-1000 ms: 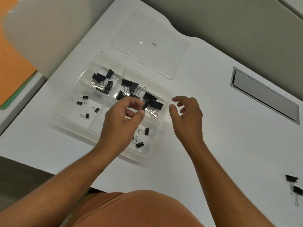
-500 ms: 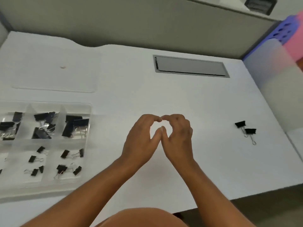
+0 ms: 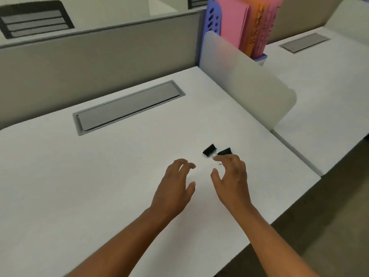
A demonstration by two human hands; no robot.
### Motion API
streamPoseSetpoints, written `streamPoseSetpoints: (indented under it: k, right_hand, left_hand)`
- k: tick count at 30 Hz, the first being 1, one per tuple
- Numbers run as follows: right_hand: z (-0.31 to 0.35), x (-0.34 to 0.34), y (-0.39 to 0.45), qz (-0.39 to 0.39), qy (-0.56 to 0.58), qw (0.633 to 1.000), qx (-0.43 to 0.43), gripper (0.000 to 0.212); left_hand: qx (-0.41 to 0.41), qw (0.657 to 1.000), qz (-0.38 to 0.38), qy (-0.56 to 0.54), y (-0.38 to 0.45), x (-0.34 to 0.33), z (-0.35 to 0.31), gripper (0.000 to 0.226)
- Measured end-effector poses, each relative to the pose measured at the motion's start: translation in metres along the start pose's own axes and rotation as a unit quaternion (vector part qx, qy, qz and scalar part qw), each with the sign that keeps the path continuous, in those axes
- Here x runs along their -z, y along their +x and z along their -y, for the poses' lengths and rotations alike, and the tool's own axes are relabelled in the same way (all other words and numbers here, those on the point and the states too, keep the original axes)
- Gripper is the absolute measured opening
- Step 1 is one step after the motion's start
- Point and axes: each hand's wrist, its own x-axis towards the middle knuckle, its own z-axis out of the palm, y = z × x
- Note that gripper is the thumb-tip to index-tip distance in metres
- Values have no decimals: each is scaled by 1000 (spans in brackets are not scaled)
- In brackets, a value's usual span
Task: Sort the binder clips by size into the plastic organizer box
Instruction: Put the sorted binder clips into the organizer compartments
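Observation:
Two black binder clips lie side by side on the white desk: one (image 3: 209,152) to the left, the other (image 3: 224,151) just right of it. My right hand (image 3: 231,176) hovers right behind them, fingers curled and apart, its fingertips at the clips' wire handles. My left hand (image 3: 175,184) is a little to the left, fingers spread, holding nothing. The organizer box is out of view.
A grey cable-port flap (image 3: 127,106) is set into the desk farther back. A frosted divider panel (image 3: 245,84) stands along the desk's right edge, with a blue file holder of pink and orange folders (image 3: 239,23) behind it. The desk's front edge (image 3: 279,216) runs near my right forearm.
The view has swung right, away from the organizer box, which has left the frame. Both hands have separated and moved toward the two clips on the desk.

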Motion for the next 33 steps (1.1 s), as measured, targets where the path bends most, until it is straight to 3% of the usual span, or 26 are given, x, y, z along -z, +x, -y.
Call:
streamPoseSetpoints:
  k: [5, 8, 11, 15, 20, 24, 27, 30, 33]
  right_hand:
    - [-57, 11, 53, 35, -27, 999, -27, 48]
    - [-73, 7, 77, 106, -64, 992, -22, 68]
    - [-74, -4, 88, 166, -98, 981, -10, 73]
    - [-73, -13, 98, 166, -143, 976, -3, 58]
    - [-76, -21, 96, 139, -85, 987, 0, 32]
    - [-72, -23, 88, 122, -34, 992, 1, 10]
    - [-58, -24, 74, 92, 106, 989, -45, 19]
    - [-29, -19, 60, 97, 289, 935, -180, 26]
    - [0, -22, 44, 114, 419, 865, -251, 28]
  left_hand:
    - [-19, 990, 117, 71, 86, -32, -31, 67]
    - [-46, 982, 136, 126, 131, -46, -31, 78]
    - [-44, 969, 161, 180, 157, -54, -13, 88]
    - [-58, 958, 179, 216, 174, -58, -6, 78]
    - [-62, 965, 167, 191, 166, -53, -4, 51]
    - [-8, 979, 139, 146, 144, -43, 5, 46]
    - [35, 992, 106, 65, 119, -33, 19, 42]
    - [132, 984, 22, -120, 89, -21, 28, 43]
    - [232, 929, -50, -285, 53, -7, 41, 49]
